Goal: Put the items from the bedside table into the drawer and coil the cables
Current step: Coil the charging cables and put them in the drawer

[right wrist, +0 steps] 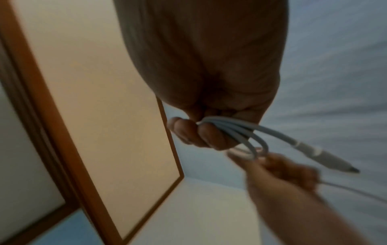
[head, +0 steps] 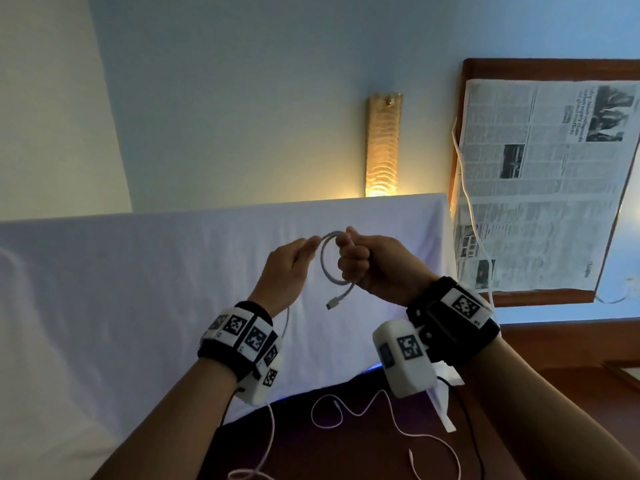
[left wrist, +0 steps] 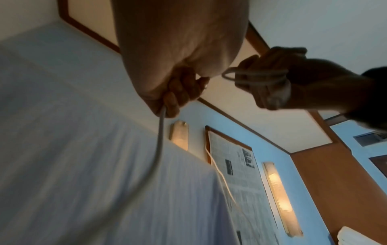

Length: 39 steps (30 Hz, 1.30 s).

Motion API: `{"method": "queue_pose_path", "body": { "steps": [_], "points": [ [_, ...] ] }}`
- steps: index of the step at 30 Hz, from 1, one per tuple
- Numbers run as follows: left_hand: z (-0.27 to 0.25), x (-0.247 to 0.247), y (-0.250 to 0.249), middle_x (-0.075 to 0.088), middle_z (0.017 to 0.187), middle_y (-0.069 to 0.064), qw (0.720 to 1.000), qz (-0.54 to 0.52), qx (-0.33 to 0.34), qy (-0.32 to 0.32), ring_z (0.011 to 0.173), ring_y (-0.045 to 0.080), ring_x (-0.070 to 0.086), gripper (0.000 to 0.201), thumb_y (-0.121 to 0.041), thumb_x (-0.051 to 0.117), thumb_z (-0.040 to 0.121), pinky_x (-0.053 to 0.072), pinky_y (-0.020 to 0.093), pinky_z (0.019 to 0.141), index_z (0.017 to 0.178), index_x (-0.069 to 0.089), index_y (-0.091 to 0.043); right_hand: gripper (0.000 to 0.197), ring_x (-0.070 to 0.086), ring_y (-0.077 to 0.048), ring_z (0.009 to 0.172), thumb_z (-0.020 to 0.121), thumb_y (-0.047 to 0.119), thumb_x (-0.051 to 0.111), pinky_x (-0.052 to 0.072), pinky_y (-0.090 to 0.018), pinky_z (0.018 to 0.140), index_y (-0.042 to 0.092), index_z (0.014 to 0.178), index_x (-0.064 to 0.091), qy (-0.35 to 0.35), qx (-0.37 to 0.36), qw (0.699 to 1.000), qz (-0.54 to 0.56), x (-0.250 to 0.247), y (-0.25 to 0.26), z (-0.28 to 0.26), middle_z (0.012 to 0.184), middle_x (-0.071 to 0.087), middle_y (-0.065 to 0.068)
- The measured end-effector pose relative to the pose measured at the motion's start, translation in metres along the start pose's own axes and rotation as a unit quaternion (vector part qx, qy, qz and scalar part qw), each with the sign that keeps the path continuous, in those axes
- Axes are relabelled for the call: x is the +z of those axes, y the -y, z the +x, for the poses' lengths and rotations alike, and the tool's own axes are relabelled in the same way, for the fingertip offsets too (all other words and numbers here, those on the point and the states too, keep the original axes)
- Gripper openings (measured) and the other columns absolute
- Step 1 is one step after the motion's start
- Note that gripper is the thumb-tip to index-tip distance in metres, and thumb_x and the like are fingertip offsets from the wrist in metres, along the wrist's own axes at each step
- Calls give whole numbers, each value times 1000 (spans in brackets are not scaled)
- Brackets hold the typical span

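A white charging cable [head: 325, 261] is held in the air in front of the bed, wound into a small coil. My right hand [head: 363, 261] grips the coiled loops [right wrist: 232, 131] in its curled fingers, and the plug end [right wrist: 326, 157] sticks out below it. My left hand [head: 294, 261] pinches the free length of the same cable [left wrist: 159, 142], which runs down past my left wrist. A second thin white cable [head: 391, 417] lies loose on the dark floor below my wrists.
The white-sheeted bed [head: 121, 289] fills the left and middle. A lit wall lamp [head: 382, 143] glows behind it. At the right stands a wooden surface covered with newspaper [head: 540, 188], with another white cable [head: 467, 188] along its edge.
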<state>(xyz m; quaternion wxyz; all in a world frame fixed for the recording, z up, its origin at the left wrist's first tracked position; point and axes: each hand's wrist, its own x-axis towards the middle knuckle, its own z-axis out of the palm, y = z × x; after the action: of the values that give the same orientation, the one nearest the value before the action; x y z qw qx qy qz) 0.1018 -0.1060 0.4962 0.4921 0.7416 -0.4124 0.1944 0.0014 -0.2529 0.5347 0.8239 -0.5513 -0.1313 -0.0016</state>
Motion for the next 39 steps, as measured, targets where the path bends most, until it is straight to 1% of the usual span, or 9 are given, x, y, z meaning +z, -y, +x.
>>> {"method": "queue_pose_path", "body": {
  "steps": [4,6,8,12,17,25,31,36,39],
  "points": [
    [-45,17,41,40,57,-7,999,17,-31,-30,53,7,37,37,-25,42,102,34,20,55,66,43,-21,33,41,-5,43,104,27,30,37,-15,45,15,79,47,-28,-34,995,92,-13,16,1,49,40,9],
    [-70,22,64,43,56,-3,998,35,-56,-9,52,6,38,34,-25,43,102,42,34,58,67,46,-26,32,44,-6,44,104,27,31,41,-15,46,14,80,48,-59,-56,993,88,-22,23,3,51,43,8],
    [-85,25,66,44,54,-2,993,79,-41,79,49,8,38,32,-37,41,98,45,42,59,69,45,-25,31,46,-7,45,103,27,34,44,-15,47,12,80,49,-98,-61,992,47,-27,23,7,53,47,6],
    [-73,23,1,43,51,-5,957,121,105,241,48,9,40,36,-38,44,99,37,24,57,69,45,-19,30,53,-14,49,103,23,39,46,-21,51,7,82,53,-152,-71,971,-173,-26,-1,14,57,55,-2],
    [-27,-4,-35,46,50,-12,971,94,152,158,46,7,43,32,-34,47,99,33,22,52,70,52,-21,35,56,-12,49,102,23,41,46,-23,54,4,77,56,-137,-89,933,-321,-20,-13,6,56,63,0],
    [5,-17,-26,42,51,-9,980,127,149,32,47,11,41,34,-34,43,101,37,27,54,67,42,-37,38,56,-19,53,103,26,38,46,-27,59,5,80,59,-95,-103,944,-300,-9,-9,-3,60,60,-9],
    [13,-15,-13,46,54,0,988,88,124,4,50,17,41,48,-54,40,95,40,32,54,70,49,-14,36,36,-12,48,105,26,32,36,-21,51,10,82,55,-63,-31,976,-205,3,-5,-2,50,40,3],
    [2,-8,-2,38,56,4,997,-9,80,-23,52,9,33,58,-53,43,91,32,21,51,69,49,0,35,31,-7,44,105,27,28,29,-17,48,15,80,50,17,33,995,-92,3,-3,-1,47,34,9],
    [-13,-1,22,38,56,0,997,-8,59,-46,52,8,34,45,-42,41,98,31,19,52,68,46,-9,32,33,-4,41,103,25,27,31,-15,45,15,80,47,42,52,998,18,-1,-3,-1,46,36,10]
  ]
}}
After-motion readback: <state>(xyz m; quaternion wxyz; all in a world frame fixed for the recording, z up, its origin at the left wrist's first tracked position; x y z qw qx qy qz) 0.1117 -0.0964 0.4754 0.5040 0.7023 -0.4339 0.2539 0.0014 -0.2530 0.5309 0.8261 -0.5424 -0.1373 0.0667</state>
